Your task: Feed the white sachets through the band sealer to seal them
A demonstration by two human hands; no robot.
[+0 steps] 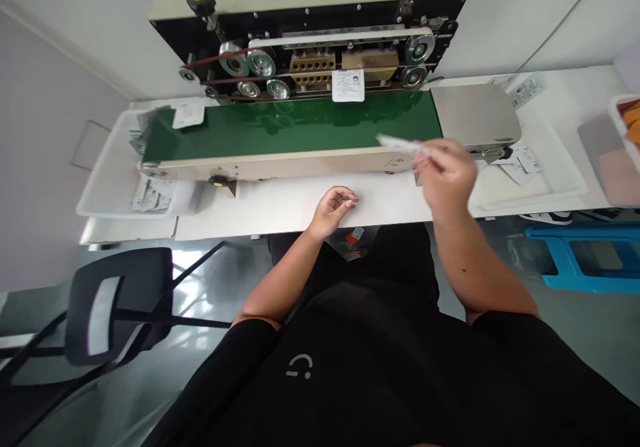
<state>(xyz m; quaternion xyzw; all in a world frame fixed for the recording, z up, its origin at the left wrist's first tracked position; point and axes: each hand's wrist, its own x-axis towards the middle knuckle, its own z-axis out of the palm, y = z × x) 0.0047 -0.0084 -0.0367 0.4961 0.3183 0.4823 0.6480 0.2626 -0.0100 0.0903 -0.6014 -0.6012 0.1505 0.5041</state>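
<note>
Over the front edge of the green conveyor belt (310, 134), my right hand (447, 174) pinches a small white packet (397, 143), blurred by motion and seen nearly edge-on. My left hand (334, 211) rests at the front of the white table (270, 207), its fingers loosely curled and nothing visible in them. Another white printed packet (349, 86) hangs upright from the band sealing machine (313, 50), in front of its brass blocks. At the belt's left end lies one more white packet (189, 115).
A white bin (107, 167) with several packets stands under the belt's left end. Packets lie in a tray (565, 174) at the right, below the metal plate (475, 115). A bin of orange things (631, 124) is far right. A black chair (120, 307) and blue stool (585, 254) stand below.
</note>
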